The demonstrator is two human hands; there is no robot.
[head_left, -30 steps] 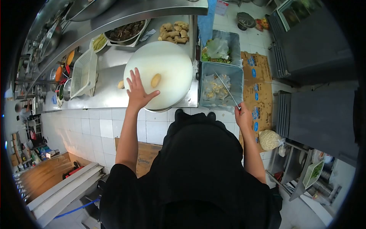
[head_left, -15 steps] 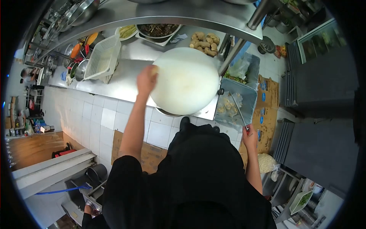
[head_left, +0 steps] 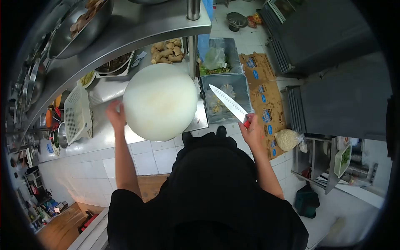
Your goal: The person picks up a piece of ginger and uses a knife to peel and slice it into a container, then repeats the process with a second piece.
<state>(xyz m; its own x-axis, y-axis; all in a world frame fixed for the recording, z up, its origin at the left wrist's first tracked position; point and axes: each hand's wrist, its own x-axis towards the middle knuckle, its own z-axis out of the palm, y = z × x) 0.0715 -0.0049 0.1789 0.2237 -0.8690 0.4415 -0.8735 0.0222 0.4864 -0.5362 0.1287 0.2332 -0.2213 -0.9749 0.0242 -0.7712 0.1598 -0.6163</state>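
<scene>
Running along the person's front and left, a steel counter point(head_left: 104, 135) is the largest work surface, with a steel shelf point(head_left: 137, 26) raised over its far side. Flattened cardboard point(head_left: 273, 121) covers a strip of floor to the right, beyond two grey bins standing one behind the other just beside the counter's end. The near bin point(head_left: 246, 88) contains clear plastic and pale scraps; the far bin point(head_left: 236, 50) has a plastic bag and green leaves in it. A thick, round white board point(head_left: 160, 102) lies at the counter's near edge, its top faintly stained in the middle. Well to its left sits a white perforated basket point(head_left: 76, 116), while a heap of knobbly ginger point(head_left: 166, 51) rests just behind the board. Smaller again is the knife point(head_left: 228, 102), held in the air to the right of the board, its blade slanting forward and left and crossing the near bin in the view. The right hand point(head_left: 253, 131) is closed around its red handle. The left hand point(head_left: 116, 116) is partly open beside the board's left edge, fingers loosely bent; whether it touches the board or has anything between its fingertips cannot be told.
</scene>
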